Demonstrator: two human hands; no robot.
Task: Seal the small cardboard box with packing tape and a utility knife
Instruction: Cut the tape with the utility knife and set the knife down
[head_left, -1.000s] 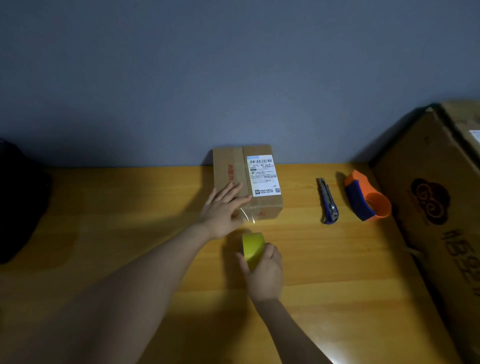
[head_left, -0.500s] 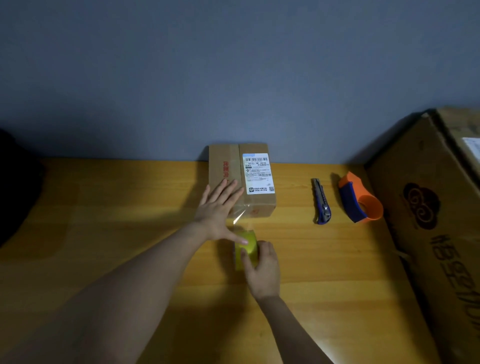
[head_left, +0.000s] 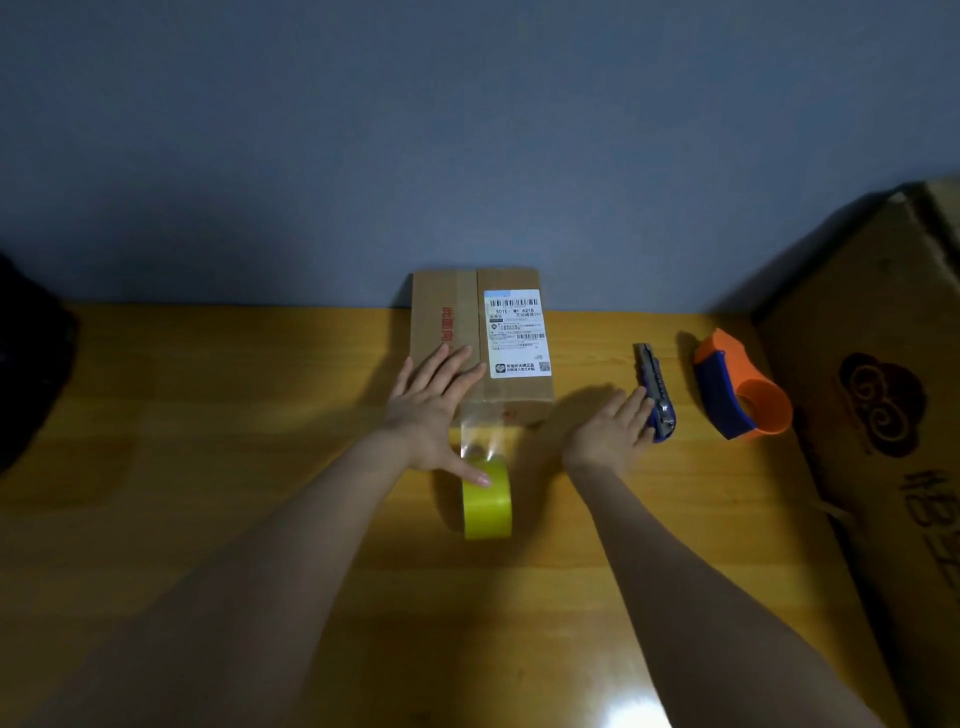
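Note:
A small cardboard box (head_left: 511, 389) with a white shipping label lies against the far wall. Clear tape runs from its near face down to a yellow tape roll (head_left: 487, 505) standing on edge on the wooden table (head_left: 208, 467). My left hand (head_left: 434, 410) lies flat on the box's near left corner, fingers spread, its thumb touching the roll's top. My right hand (head_left: 613, 423) is open, palm down, with its fingertips at the blue utility knife (head_left: 655, 392) lying right of the box.
An orange and blue tape dispenser (head_left: 740, 389) lies right of the knife. A large cardboard carton (head_left: 883, 415) fills the right side. A dark object (head_left: 31, 358) sits at the left edge. A grey wall stands behind the table.
My right hand let go of the tape roll and moved right to the utility knife. The roll now stands alone, held by my left thumb. My left hand stays on the box.

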